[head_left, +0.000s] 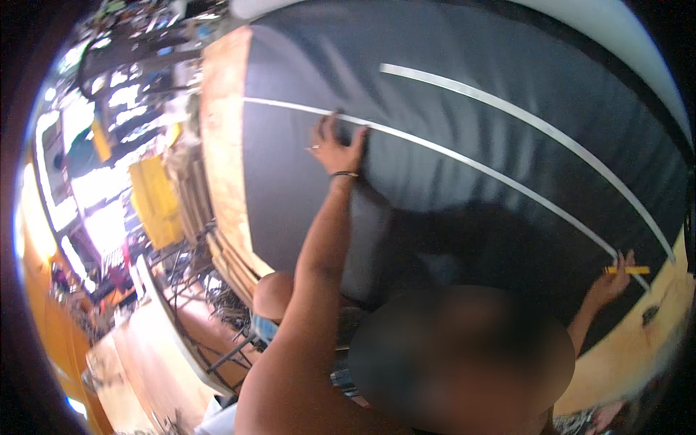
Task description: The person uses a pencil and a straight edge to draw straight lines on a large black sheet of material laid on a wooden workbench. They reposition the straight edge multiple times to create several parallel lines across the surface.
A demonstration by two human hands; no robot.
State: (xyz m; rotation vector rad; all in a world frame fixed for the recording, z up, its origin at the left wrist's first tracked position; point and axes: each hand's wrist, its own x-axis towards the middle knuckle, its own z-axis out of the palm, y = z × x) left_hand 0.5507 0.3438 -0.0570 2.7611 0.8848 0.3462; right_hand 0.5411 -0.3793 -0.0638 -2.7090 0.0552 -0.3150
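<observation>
A sheet of smooth black material (449, 217) is spread over a wooden worktop (223, 138), with ripples across its far part. Lying across it is a long thin white straightedge (464, 158). My left hand (338, 151) reaches to this strip with fingers spread, its thumb and fingertips at the near edge. At the strip's right end is my right hand (607, 286), fingers bent around a short yellow stick-shaped tool (629, 270); its exact kind is too small to tell. A wider pale strip (529, 116) lies farther back on the sheet.
Bare wood (616, 362) shows beyond the sheet at the lower right. To the left stand stacked wooden boards (190, 192), a yellow object (155, 199) and a pale wooden panel (148, 355) by a dark metal frame (210, 348). Blurred clutter fills the upper left.
</observation>
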